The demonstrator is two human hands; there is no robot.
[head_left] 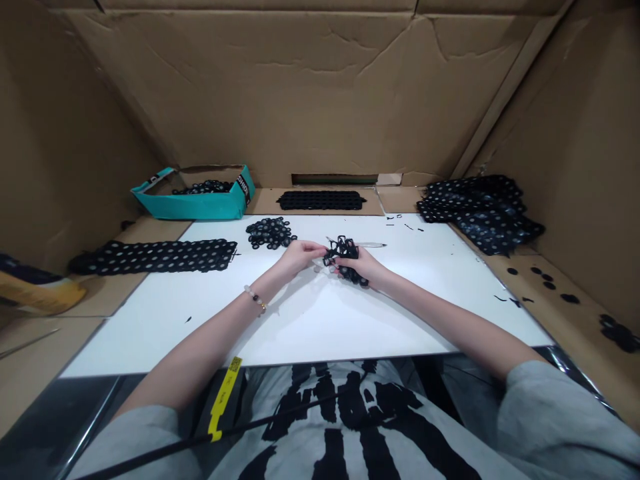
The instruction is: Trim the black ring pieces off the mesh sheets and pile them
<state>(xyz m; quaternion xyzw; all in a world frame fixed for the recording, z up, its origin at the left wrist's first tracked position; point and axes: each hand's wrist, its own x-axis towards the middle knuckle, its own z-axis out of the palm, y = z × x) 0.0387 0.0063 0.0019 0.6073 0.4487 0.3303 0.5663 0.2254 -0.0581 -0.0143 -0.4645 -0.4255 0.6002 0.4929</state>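
Over the middle of the white board, my right hand (364, 265) is closed round a bunched strip of linked black rings (345, 248). Part of the strip hangs below my fingers. My left hand (303, 255) pinches at the strip's left edge, thumb and fingers pressed together; the exact spot is too small to make out. Just behind my right hand lies a thin pen-like tool (374, 245). A heap of loose black rings (270, 233) sits left of my left hand.
A teal box (195, 205) of black rings stands at the back left. Black perforated strips lie at left (165, 257), back (321, 200) and in a pile at right (480, 210). Black scraps (500, 299) dot the white board (320, 327). Cardboard walls (280, 87) surround it.
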